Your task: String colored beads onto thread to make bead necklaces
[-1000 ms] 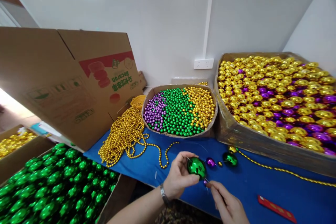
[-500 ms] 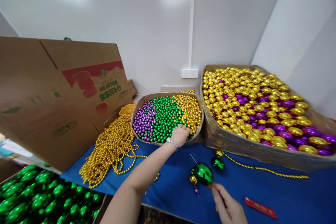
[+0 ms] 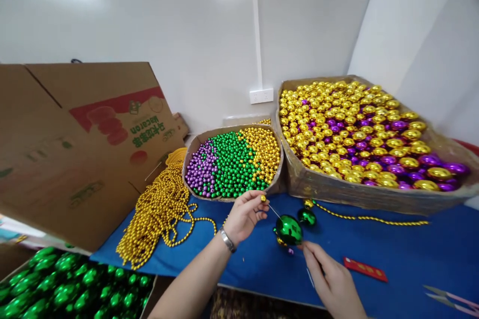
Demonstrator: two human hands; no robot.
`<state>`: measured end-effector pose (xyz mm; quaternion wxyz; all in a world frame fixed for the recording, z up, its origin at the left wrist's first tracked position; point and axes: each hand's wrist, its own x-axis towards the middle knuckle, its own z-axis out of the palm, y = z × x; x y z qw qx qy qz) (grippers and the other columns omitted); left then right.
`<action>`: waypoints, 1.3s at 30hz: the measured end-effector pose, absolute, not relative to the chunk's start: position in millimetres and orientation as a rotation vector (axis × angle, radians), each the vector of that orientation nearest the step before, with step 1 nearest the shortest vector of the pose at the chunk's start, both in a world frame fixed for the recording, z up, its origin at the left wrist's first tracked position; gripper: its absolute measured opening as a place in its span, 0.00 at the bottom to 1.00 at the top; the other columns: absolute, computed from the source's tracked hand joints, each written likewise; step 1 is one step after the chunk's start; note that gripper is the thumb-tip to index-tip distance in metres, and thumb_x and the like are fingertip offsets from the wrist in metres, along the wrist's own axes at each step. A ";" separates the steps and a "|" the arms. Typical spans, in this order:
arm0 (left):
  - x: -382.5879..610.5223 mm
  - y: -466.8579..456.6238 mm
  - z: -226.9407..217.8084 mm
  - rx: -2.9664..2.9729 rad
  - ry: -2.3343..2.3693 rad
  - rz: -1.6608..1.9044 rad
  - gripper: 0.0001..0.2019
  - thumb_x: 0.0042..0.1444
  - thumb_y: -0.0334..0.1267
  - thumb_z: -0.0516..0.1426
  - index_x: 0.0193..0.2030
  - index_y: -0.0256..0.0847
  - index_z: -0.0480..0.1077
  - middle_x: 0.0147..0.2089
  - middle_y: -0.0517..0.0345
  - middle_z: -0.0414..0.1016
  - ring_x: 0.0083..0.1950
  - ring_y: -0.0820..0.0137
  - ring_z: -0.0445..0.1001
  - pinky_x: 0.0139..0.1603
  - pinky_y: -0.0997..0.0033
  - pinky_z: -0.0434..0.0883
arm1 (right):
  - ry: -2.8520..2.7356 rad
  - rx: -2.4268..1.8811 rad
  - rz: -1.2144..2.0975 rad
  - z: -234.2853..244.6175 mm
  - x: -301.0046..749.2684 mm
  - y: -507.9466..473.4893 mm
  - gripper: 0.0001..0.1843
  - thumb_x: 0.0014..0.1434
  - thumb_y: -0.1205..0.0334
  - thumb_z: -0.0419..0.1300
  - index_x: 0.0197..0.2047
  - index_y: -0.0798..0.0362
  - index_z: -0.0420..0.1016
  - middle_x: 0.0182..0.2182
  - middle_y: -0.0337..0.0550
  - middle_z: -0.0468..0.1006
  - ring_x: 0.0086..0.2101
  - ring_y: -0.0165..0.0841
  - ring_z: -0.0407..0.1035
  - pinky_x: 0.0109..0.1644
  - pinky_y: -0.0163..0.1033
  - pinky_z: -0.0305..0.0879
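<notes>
Pinched between thumb and forefinger of my left hand (image 3: 242,217) is a small gold bead (image 3: 263,199), right by the tip of a thin needle (image 3: 275,212). That needle sticks out of a large shiny green ball (image 3: 289,230). My right hand (image 3: 331,276) is closed on the ball's lower right side, its fingertips pinching there. Under the ball a gold bead (image 3: 280,241) and a small purple bead (image 3: 291,251) show in part. Whether the gold bead is on the needle, I cannot tell.
Behind my hands stands a box (image 3: 194,193) of purple, green and gold beads. A larger box (image 3: 318,187) holds gold and purple balls. Gold bead strands (image 3: 157,209) lie left. A green ball (image 3: 307,217), red packet (image 3: 364,269) and scissors (image 3: 449,298) lie on the blue cloth (image 3: 411,254).
My left hand has come out of the bead box toward me with a gold bead, up to the needle tip. My right hand still holds the green ball. The view has shifted slightly right.
</notes>
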<state>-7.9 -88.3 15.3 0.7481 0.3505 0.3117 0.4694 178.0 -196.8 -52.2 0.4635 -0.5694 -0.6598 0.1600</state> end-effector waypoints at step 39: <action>44.9 -130.1 29.4 2.000 0.674 1.079 0.07 0.57 0.37 0.55 0.36 0.41 0.74 0.36 0.52 0.77 0.39 0.66 0.73 0.43 0.67 0.68 | -1.691 -1.460 0.460 -55.6 210.8 -207.7 0.17 0.63 0.55 0.48 0.50 0.51 0.70 0.45 0.48 0.76 0.45 0.36 0.71 0.49 0.40 0.68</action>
